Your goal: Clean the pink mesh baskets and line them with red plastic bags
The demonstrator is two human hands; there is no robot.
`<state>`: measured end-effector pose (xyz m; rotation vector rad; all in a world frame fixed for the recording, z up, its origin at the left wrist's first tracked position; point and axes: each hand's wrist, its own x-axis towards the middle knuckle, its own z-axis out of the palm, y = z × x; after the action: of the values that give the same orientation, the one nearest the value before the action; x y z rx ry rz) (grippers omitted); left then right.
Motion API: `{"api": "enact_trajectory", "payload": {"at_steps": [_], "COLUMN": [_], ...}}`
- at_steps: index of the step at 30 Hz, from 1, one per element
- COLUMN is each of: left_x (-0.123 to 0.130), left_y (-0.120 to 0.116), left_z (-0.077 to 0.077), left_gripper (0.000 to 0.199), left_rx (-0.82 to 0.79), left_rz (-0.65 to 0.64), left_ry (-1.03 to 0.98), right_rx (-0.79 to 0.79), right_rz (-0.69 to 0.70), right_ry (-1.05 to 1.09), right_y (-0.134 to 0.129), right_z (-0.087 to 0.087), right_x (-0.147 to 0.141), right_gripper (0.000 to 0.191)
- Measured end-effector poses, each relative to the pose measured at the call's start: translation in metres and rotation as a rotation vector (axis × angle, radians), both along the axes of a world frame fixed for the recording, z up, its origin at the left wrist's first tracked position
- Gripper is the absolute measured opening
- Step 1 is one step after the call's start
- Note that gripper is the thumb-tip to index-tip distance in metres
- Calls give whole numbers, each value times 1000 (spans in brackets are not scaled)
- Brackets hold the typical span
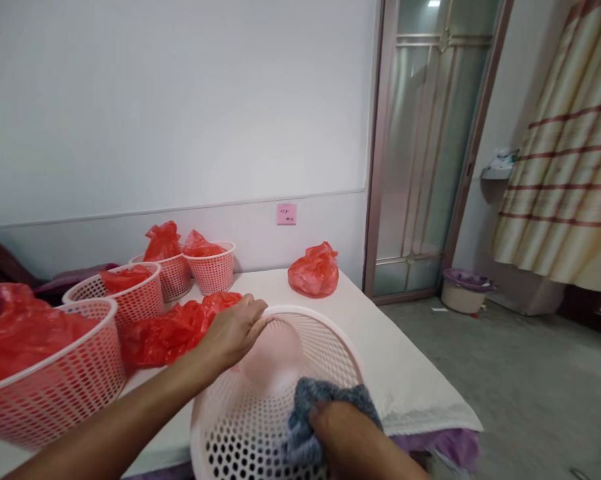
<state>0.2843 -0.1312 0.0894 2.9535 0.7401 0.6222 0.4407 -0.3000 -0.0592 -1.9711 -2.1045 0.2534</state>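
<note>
A pale pink perforated plastic basket lies tipped at the table's front edge, its open mouth facing me. My left hand is closed over the basket's far rim, toward the left. Inside the mouth, my right hand grips a grey-blue cloth bunched against the perforated inner wall. The right fingers are partly hidden by the cloth and slightly blurred. Just left of the basket, crumpled red plastic bags lie on the table, close behind my left forearm.
Several pink baskets holding red bags stand along the left. A tied red bag sits near the back edge of the white-covered table. A pink note is on the wall. Right of a glass door, a bin stands on the floor.
</note>
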Motion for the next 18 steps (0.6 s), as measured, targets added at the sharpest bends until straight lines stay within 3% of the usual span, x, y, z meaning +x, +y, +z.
{"api": "enact_trajectory", "payload": {"at_steps": [2,3,6,8,10,14,16,18], "left_x": [-6,-9,-15,-20,-25,-34,-36,-35], "left_y": [-1,-1,-4,-8,-15,-41,-58,-78], "left_z": [-16,-25,-52,-67,-81,-108,-122,-135], "left_gripper": [39,38,37,37,35,36,37,35], "left_rx": [-78,-117,-233,-312,-378,-481,-502,-513], "left_rz": [29,42,96,131,158,250,283,261], "left_ry": [-122,-189,-392,-494,-554,-680,-730,-744], "right_rx": [53,84,165,199,245,417,532,656], "right_rz": [-119,-186,-413,-553,-673,-797,-799,-708], "right_ry": [119,280,1183,1693,2024,2405,2404,2310], "right_y": [2,3,11,16,21,38,51,63], "right_z": [12,14,7,-3,-9,4,19,33], "right_x": [8,10,11,7,2,-10,-21,-37], "right_gripper": [31,26,7,17,24,12,10,17]}}
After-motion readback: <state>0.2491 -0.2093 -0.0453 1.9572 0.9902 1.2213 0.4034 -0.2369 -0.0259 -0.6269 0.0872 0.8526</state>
